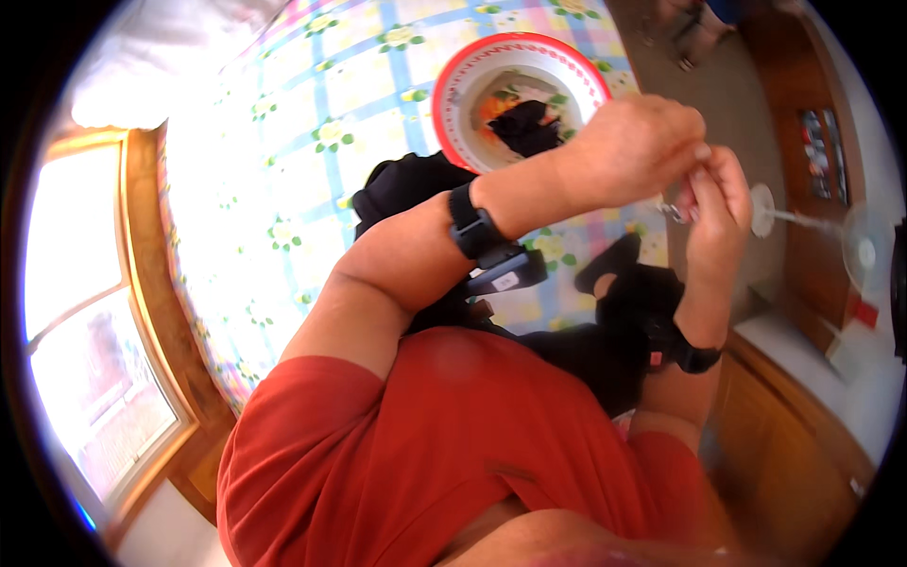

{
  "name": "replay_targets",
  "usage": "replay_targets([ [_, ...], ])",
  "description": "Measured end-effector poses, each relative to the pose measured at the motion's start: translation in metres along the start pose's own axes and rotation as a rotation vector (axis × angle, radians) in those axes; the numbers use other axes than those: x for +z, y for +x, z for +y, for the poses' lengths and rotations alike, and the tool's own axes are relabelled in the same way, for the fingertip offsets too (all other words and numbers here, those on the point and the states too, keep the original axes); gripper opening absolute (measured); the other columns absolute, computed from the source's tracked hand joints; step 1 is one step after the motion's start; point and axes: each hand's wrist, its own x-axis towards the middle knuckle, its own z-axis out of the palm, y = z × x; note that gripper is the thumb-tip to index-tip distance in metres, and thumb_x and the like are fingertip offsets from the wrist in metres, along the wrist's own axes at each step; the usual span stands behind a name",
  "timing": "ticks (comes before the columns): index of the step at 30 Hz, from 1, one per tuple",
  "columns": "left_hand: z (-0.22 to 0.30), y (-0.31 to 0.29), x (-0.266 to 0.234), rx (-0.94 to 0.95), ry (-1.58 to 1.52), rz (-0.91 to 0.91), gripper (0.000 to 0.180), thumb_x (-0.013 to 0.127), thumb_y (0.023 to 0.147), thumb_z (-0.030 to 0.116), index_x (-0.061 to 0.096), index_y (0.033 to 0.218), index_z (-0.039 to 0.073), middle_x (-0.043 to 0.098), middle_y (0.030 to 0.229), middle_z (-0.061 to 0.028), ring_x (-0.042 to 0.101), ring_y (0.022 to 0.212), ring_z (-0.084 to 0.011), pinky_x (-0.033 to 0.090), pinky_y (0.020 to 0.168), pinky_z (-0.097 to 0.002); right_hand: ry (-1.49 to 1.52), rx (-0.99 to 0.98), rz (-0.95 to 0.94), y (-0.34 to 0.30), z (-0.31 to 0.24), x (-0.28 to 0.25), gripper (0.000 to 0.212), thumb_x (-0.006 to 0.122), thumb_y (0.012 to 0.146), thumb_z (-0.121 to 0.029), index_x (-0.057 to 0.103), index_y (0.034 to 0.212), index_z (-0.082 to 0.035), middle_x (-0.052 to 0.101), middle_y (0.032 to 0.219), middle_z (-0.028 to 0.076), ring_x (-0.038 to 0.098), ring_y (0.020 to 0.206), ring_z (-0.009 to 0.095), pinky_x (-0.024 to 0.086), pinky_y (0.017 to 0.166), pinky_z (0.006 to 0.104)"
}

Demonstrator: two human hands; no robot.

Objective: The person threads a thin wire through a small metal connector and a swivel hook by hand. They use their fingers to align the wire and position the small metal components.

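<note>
My left hand reaches across to the right with its fingers closed, its fingertips meeting those of my right hand. The right hand is also closed in a pinch. A small shiny piece shows just below the right fingers; its kind is too small to tell. Behind my left forearm stands a white basin with a red rim. Inside it, a black cloth lies in what looks like shallow water. More black fabric is bunched on the table beside the basin, partly hidden by my left arm.
A flowered, checked cloth covers the table. Black straps and fabric lie near my right wrist. A window is at the left. On the right are a pale stand fan and wooden cabinets. Someone's bare leg shows at the far right.
</note>
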Motion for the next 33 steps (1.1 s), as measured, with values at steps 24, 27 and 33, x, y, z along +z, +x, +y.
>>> replay_targets([
  [24, -0.003, -0.004, -0.069, -0.574, -0.557, 0.121, 0.015, 0.063, 0.089, 0.016, 0.062, 0.093, 0.003, 0.062, 0.091, -0.0055, 0.060, 0.086, -0.0138, 0.048, 0.074, -0.0291, 0.002, 0.025, -0.119, 0.015, 0.003, 0.045, 0.016, 0.052, 0.095, -0.013, 0.062, 0.099, -0.002, 0.057, 0.068, 0.002, 0.049, 0.057, 0.008, 0.037, 0.056, 0.0209],
  [27, 0.000, -0.010, -0.061, -0.576, -0.595, 0.010, 0.014, 0.064, 0.087, 0.014, 0.063, 0.092, 0.001, 0.062, 0.089, -0.0065, 0.061, 0.086, -0.0141, 0.049, 0.072, -0.0283, 0.023, -0.053, -0.142, 0.021, 0.010, 0.043, 0.016, 0.053, 0.095, -0.012, 0.062, 0.101, -0.001, 0.059, 0.073, 0.002, 0.052, 0.065, 0.008, 0.039, 0.062, 0.0208],
  [33, -0.012, -0.012, -0.043, -0.296, -0.440, 0.168, 0.013, 0.064, 0.087, 0.013, 0.062, 0.090, 0.000, 0.061, 0.082, -0.0065, 0.061, 0.071, -0.0156, 0.048, 0.063, -0.0300, -0.124, -0.138, -0.025, 0.021, 0.015, 0.044, 0.015, 0.055, 0.094, -0.009, 0.062, 0.101, 0.002, 0.061, 0.088, 0.002, 0.054, 0.081, 0.009, 0.042, 0.076, 0.0222],
])
